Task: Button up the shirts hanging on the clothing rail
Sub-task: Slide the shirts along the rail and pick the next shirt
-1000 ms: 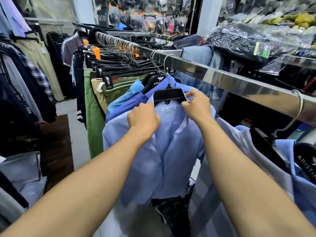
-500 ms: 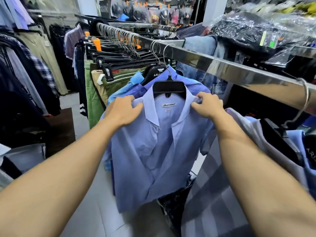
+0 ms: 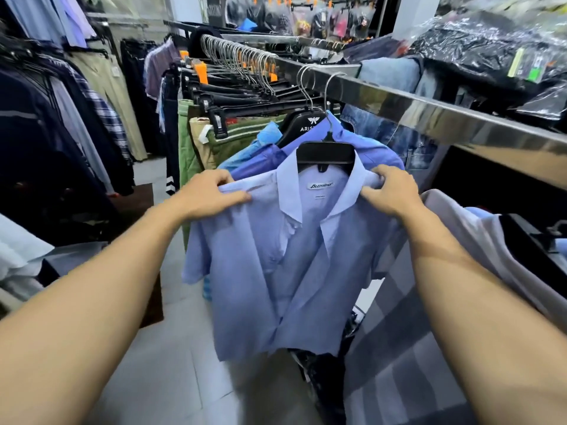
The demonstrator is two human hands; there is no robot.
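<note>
Inside, collar label (image 3: pixel 320 185) "Blettino"; hanger (image 3: pixel 302 125) "ARIS".

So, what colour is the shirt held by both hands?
Light blue shirt, plain, seen in the head view.

I see bright, even indoor light with soft shadows. Glare streaks the chrome clothing rail (image 3: pixel 429 113) and the plastic-wrapped garments (image 3: pixel 478 47) at upper right. My wide lens bows the edges; the upper background is motion-blurred.
</note>
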